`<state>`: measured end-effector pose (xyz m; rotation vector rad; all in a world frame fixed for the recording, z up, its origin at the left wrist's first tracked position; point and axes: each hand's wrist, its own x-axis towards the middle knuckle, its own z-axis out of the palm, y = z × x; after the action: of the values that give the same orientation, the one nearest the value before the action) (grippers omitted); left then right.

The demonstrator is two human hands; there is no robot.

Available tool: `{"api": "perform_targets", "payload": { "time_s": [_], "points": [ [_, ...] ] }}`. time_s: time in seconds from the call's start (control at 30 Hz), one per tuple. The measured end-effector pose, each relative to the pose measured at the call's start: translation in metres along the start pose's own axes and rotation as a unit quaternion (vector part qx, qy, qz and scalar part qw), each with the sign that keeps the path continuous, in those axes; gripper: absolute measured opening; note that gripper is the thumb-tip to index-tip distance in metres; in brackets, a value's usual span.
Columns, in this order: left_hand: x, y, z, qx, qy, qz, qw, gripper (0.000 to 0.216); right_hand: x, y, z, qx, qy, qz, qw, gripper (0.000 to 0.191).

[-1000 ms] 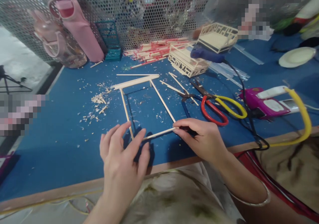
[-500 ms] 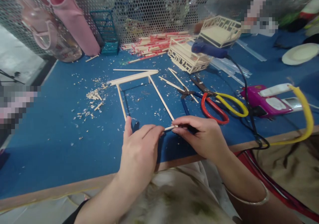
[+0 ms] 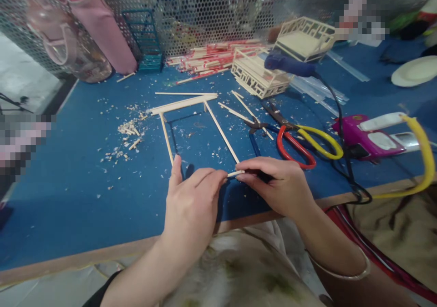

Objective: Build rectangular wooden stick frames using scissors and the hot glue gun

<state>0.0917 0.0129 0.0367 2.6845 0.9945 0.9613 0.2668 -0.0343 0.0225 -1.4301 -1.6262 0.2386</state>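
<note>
A rectangular frame of thin wooden sticks [image 3: 222, 133] stands on the blue table, its far side a thicker double bar with short legs under it. My left hand [image 3: 193, 195] is closed on the near stick of this frame, one finger stretched along the left side stick [image 3: 166, 138]. My right hand [image 3: 278, 179] pinches the near right corner between thumb and fingers. A short length of the near stick [image 3: 235, 173] shows between both hands; the rest is hidden by my left fingers.
Scissors with red and yellow handles [image 3: 295, 145] and blue-handled pliers [image 3: 255, 127] lie to the right. Behind are a blue glue gun [image 3: 290, 65], lattice wooden pieces [image 3: 261, 77] and red-tipped sticks [image 3: 211, 59]. Wood scraps [image 3: 128, 129] lie left; a purple-and-white device [image 3: 368, 136] sits right.
Both hands keep their hold on the frame's near side with hardly any movement. The view has shifted very slightly.
</note>
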Motion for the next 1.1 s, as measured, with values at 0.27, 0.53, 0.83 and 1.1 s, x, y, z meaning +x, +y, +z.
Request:
{"api": "perform_targets", "payload": {
  "time_s": [0.27,0.53,0.83,1.1],
  "points": [
    [0.001,0.001,-0.001,-0.025,-0.006,0.001,1.0,0.019,-0.001,0.001,0.001,-0.008,0.009,-0.079,0.997,0.013],
    [-0.043,-0.031,-0.04,0.019,0.024,-0.099,0.995,0.054,-0.003,0.001,0.001,-0.034,0.014,-0.063,0.997,0.015],
    [-0.047,-0.035,-0.03,-0.055,0.027,-0.112,0.992,0.023,-0.005,0.003,0.002,-0.042,0.01,-0.076,0.996,0.015],
    [-0.047,-0.034,-0.032,-0.103,0.044,-0.122,0.986,0.01,-0.004,0.003,0.002,-0.045,0.001,-0.095,0.994,0.015]
  ]
}}
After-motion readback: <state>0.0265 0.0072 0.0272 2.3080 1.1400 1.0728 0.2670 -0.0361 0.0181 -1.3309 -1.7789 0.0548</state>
